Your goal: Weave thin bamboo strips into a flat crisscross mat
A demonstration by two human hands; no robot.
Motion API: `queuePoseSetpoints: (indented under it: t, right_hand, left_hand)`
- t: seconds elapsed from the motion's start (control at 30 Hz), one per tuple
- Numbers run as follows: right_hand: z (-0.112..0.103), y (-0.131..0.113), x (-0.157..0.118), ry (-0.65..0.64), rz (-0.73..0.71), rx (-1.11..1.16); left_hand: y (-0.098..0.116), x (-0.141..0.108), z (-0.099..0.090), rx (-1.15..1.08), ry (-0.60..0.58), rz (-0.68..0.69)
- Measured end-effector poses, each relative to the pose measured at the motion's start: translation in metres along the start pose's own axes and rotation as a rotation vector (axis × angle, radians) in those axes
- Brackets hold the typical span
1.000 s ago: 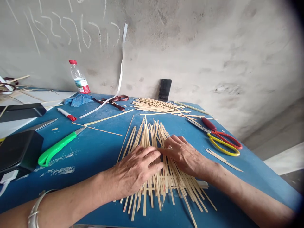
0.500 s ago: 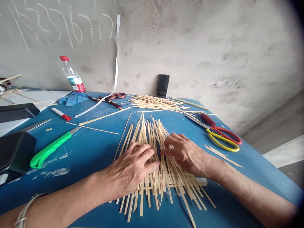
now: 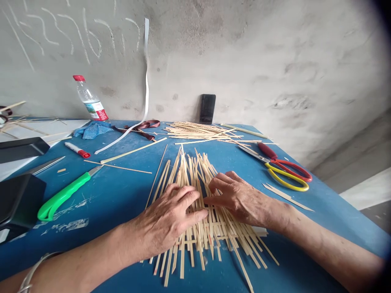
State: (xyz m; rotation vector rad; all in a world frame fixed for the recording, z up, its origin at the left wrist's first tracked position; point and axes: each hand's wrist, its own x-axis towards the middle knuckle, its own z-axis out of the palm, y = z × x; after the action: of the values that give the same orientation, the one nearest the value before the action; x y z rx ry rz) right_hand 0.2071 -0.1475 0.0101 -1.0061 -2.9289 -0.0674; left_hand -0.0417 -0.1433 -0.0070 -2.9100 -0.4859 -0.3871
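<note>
Both my hands rest on a fan of woven flat bamboo strips (image 3: 195, 173) lying on the blue table (image 3: 122, 195). My left hand (image 3: 171, 215) lies flat across the strips, its fingertips pressing near the middle of the weave. My right hand (image 3: 235, 197) is spread just beyond it, with fingers curved and touching the strips. Neither hand grips a strip. The crossing strips beneath my palms are hidden, while the lower part of the weave shows below them. A metal bangle (image 3: 35, 268) circles my left wrist.
Loose bamboo strips (image 3: 195, 132) lie at the back, below a black phone (image 3: 207, 109) leaning on the concrete wall. Red-and-yellow scissors (image 3: 275, 167) lie right; a green-handled knife (image 3: 64, 195), marker (image 3: 77, 150), water bottle (image 3: 90, 99) and blue cloth (image 3: 92, 131) lie left.
The view has drifted slightly, shifting the table leftward in the picture. My hands stay on the weave, with only small finger shifts and no strip visibly lifted.
</note>
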Motion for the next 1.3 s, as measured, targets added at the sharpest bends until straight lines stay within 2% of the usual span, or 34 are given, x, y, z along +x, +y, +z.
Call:
queuePoseSetpoints:
  t: [0.13, 0.3, 0.57, 0.7, 0.83, 1.1, 1.3]
  right_hand:
    - [0.0001, -0.0002, 0.0008, -0.031, 0.001, -0.007]
    - [0.0041, 0.0011, 0.0003, -0.007, -0.015, -0.007]
    - [0.0043, -0.001, 0.0012, 0.002, -0.016, -0.175]
    - [0.0021, 0.0, -0.0002, -0.002, 0.015, -0.159]
    - [0.0028, 0.0017, 0.0, -0.013, -0.021, -0.136]
    - [0.0082, 0.0024, 0.0034, 0.076, -0.071, -0.265]
    - [0.0035, 0.0044, 0.0009, 0.071, -0.029, -0.215]
  left_hand:
    - [0.0011, 0.0004, -0.0009, 0.008, -0.011, -0.012]
    - [0.0013, -0.0003, 0.0003, 0.0, 0.002, -0.009]
    - [-0.0013, -0.003, 0.0063, -0.044, -0.01, -0.026]
    - [-0.0005, -0.0031, 0.0066, -0.051, -0.014, -0.031]
    - [-0.0011, -0.002, 0.0062, -0.049, -0.008, -0.015]
    - [-0.0009, -0.0039, 0.0067, -0.05, -0.006, -0.031]
    - [-0.005, -0.0035, 0.0042, -0.054, 0.047, -0.04]
